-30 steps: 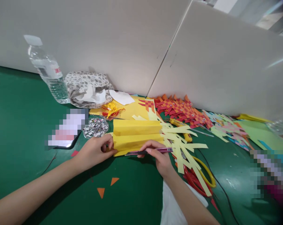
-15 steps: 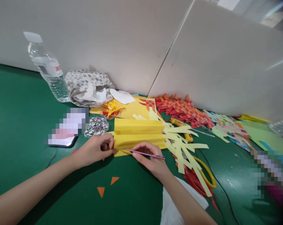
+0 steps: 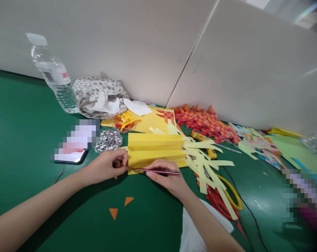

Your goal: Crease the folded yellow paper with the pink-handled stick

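Head view: pale strips (image 3: 203, 180) crowd the yellow sheet (image 3: 154, 144), long axis left-right; left hand (image 3: 106, 167) pinches its left edge, right hand (image 3: 170, 182) a leftward-pointing purple tool (image 3: 162, 172).

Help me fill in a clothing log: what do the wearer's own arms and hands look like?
The left hand and right hand are ungloved, with no ring visible. The left forearm and right forearm show no sleeve, watch or bracelet. Any nail polish is too small to tell.
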The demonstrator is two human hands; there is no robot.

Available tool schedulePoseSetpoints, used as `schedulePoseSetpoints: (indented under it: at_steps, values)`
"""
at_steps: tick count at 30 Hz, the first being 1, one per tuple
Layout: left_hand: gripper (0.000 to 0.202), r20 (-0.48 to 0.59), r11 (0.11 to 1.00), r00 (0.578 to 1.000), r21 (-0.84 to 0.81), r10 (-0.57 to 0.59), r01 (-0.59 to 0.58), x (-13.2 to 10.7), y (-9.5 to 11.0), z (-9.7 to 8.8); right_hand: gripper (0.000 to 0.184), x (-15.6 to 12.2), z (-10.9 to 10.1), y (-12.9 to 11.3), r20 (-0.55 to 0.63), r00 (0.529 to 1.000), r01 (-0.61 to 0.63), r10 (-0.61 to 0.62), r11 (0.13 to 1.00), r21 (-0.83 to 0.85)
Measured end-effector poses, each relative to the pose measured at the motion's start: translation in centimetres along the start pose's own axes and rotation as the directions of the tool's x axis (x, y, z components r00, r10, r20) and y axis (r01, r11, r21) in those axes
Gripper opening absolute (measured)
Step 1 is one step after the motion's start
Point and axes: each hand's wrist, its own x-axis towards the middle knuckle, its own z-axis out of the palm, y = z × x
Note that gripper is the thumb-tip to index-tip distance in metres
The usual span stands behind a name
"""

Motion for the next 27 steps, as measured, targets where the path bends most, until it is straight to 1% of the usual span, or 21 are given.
schedulePoseSetpoints:
  at_steps: [4, 7, 11, 16, 18, 21, 24, 27]
  values:
    - [0.014, 0.011, 1.000, 1.000, -0.014, -0.005, 0.005, 0.01, -0.11, -0.02, 0.009, 0.04, 0.04, -0.02, 0.002, 0.999, -0.036, 0.036, 0.999, -0.024]
    - [0.014, 0.003, 1.000, 1.000, -0.005, -0.007, 0.007, 0.07, -0.16, -0.01, 0.007, 0.07, 0.04, 0.03, -0.030, 0.996, -0.087, 0.087, 0.996, -0.026]
    - [0.016, 0.001, 1.000, 1.000, 0.006, -0.020, 0.020, 0.11, -0.12, 0.01, 0.001, 0.10, 0.03, 0.35, -0.084, 0.981, -0.169, 0.174, 0.984, 0.057]
    - [0.017, 0.001, 1.000, 1.000, 0.014, -0.020, 0.020, 0.09, -0.09, -0.01, 0.006, 0.10, -0.03, 0.69, -0.151, 0.970, -0.167, 0.191, 0.973, 0.158]
    - [0.016, -0.001, 1.000, 1.000, 0.015, -0.017, 0.017, 0.06, -0.14, -0.03, 0.007, 0.09, -0.09, 0.64, -0.142, 0.972, -0.164, 0.187, 0.973, 0.159]
    - [0.016, -0.003, 1.000, 1.000, 0.015, -0.013, 0.013, 0.07, -0.28, -0.04, 0.004, 0.04, -0.15, 0.41, -0.096, 0.982, -0.148, 0.161, 0.980, 0.130]
    - [0.016, -0.004, 1.000, 1.000, 0.010, -0.007, 0.007, 0.14, -0.39, 0.00, 0.002, -0.01, -0.13, 0.14, -0.059, 0.990, -0.121, 0.126, 0.989, 0.083]
    - [0.015, -0.003, 1.000, 1.000, 0.009, 0.000, 0.000, 0.17, -0.42, 0.04, 0.005, -0.04, -0.08, -0.03, -0.013, 0.993, -0.118, 0.118, 0.993, 0.022]
